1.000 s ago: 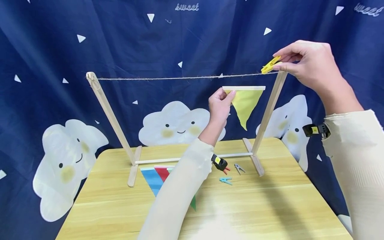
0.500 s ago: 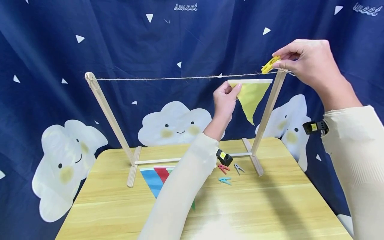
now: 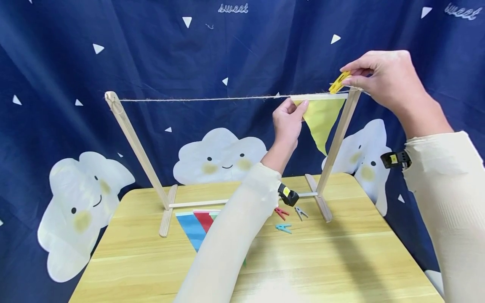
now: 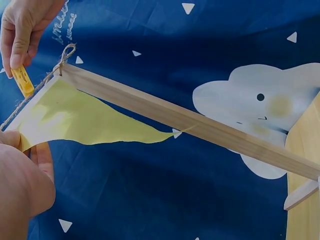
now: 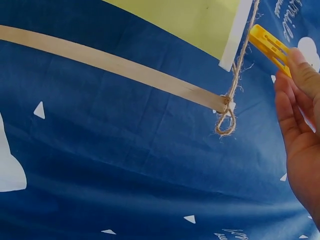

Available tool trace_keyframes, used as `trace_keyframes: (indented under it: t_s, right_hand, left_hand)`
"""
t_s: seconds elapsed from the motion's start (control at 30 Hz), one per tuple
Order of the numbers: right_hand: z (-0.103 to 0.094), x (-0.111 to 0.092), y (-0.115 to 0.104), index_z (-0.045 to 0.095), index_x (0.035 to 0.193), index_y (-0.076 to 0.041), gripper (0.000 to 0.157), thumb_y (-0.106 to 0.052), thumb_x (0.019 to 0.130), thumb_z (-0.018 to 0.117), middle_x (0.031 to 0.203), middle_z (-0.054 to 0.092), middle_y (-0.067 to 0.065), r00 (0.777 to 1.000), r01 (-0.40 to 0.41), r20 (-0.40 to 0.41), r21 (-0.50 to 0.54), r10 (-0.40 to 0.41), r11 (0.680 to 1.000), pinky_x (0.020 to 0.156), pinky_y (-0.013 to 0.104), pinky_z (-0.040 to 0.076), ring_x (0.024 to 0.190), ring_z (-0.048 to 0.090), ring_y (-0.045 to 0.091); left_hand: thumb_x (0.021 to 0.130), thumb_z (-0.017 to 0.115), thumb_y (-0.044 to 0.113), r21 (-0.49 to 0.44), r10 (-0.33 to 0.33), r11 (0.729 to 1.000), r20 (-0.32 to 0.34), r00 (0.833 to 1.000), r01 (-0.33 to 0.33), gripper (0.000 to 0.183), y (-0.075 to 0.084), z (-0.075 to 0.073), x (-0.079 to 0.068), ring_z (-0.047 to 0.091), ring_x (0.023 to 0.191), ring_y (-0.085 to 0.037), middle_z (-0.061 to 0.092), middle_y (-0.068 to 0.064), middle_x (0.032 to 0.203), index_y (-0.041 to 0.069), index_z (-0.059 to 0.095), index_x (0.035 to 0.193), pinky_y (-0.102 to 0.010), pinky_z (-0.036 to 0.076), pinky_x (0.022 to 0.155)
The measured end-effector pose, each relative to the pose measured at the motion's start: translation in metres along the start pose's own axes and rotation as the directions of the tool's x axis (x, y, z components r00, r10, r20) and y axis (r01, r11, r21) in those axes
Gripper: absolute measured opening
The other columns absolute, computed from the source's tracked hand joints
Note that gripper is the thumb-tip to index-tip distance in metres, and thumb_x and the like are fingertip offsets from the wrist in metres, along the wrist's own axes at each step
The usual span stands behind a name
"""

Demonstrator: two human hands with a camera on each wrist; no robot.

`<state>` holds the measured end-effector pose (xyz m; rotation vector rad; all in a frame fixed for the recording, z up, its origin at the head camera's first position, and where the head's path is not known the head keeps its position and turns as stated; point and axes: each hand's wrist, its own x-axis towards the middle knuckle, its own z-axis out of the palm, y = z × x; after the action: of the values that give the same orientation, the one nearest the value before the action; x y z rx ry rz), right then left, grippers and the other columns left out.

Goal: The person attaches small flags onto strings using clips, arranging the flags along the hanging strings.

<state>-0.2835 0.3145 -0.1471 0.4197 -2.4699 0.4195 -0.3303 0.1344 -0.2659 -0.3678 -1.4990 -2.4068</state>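
Observation:
My left hand [image 3: 289, 122] pinches the left upper corner of a yellow triangular pennant [image 3: 323, 122]. The pennant's white top strip lies along the twine [image 3: 212, 99], near its right end, and the point hangs down. My right hand [image 3: 386, 78] pinches a yellow clothespin [image 3: 339, 82] between thumb and fingers, its tip right at the twine above the pennant. In the right wrist view the clothespin [image 5: 270, 46] sits beside the twine, close to the white strip. The left wrist view shows the pennant [image 4: 85, 117] spread out beside the wooden post [image 4: 190, 120].
A wooden frame with a left post [image 3: 138, 147] and a right post [image 3: 339, 143] stands on the table [image 3: 322, 261]. A red clothespin [image 3: 281, 213], a grey one [image 3: 301, 213] and a blue one [image 3: 283, 228] lie there. Blue [image 3: 191, 229], red and green pennants lie partly under my left forearm.
My left hand has raised the yellow pennant and shifted it right, from below the twine up to it. My right hand with the clothespin has stayed almost in place.

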Motion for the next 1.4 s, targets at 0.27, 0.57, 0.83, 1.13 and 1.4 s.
trace_keyframes:
  t_s: [0.27,0.57,0.83,1.13,1.4]
  right_hand:
    - [0.002,0.001,-0.001,0.077,0.120,-0.006,0.028,-0.019,0.096,0.072,0.113,0.074,0.016,1.000,0.009,0.009,-0.039,-0.009,0.999,0.073,-0.004,0.033,0.081,0.050,-0.002]
    - [0.001,0.003,0.000,0.077,0.121,-0.007,0.028,-0.020,0.097,0.071,0.114,0.074,0.016,0.999,-0.008,0.036,-0.058,0.010,0.998,0.072,-0.004,0.035,0.083,0.050,-0.001]
    - [0.001,0.005,0.002,0.077,0.120,-0.007,0.027,-0.020,0.097,0.072,0.111,0.075,0.016,0.999,0.006,0.052,-0.061,-0.003,0.998,0.072,-0.004,0.035,0.080,0.051,-0.003]
    - [0.003,0.007,-0.001,0.077,0.120,-0.007,0.027,-0.020,0.097,0.071,0.110,0.075,0.016,0.997,0.011,0.079,-0.078,-0.005,0.997,0.071,-0.003,0.033,0.086,0.057,0.013]
    - [0.001,0.007,-0.001,0.076,0.123,-0.006,0.028,-0.019,0.099,0.069,0.113,0.074,0.018,0.993,-0.009,0.117,-0.083,0.018,0.997,0.069,-0.003,0.034,0.093,0.064,0.026]
  left_hand:
    - [0.094,0.072,0.001,-0.019,0.016,1.000,-0.003,1.000,-0.016,0.016,-0.002,0.005,0.000,0.061,0.066,-0.005,0.070,-0.008,0.082,-0.009,0.071,0.107,-0.017,0.052,0.061]
    - [0.094,0.072,0.000,-0.059,0.007,0.998,-0.016,1.000,-0.008,0.016,-0.005,0.012,0.001,0.062,0.068,-0.004,0.071,-0.009,0.084,-0.009,0.071,0.107,-0.017,0.055,0.063]
    - [0.093,0.073,0.000,-0.050,0.010,0.999,-0.024,1.000,-0.011,0.015,-0.006,0.015,0.002,0.061,0.067,-0.005,0.070,-0.007,0.081,-0.009,0.071,0.105,-0.018,0.054,0.063]
    - [0.093,0.074,0.002,-0.022,0.015,1.000,-0.024,1.000,-0.015,0.016,-0.007,0.014,0.002,0.061,0.068,-0.004,0.071,-0.007,0.083,-0.007,0.072,0.106,-0.017,0.052,0.063]
    - [0.093,0.074,0.001,-0.033,0.019,0.999,-0.036,0.999,-0.021,0.015,-0.008,0.018,0.001,0.061,0.068,-0.004,0.072,-0.011,0.083,-0.008,0.073,0.105,-0.017,0.053,0.063]
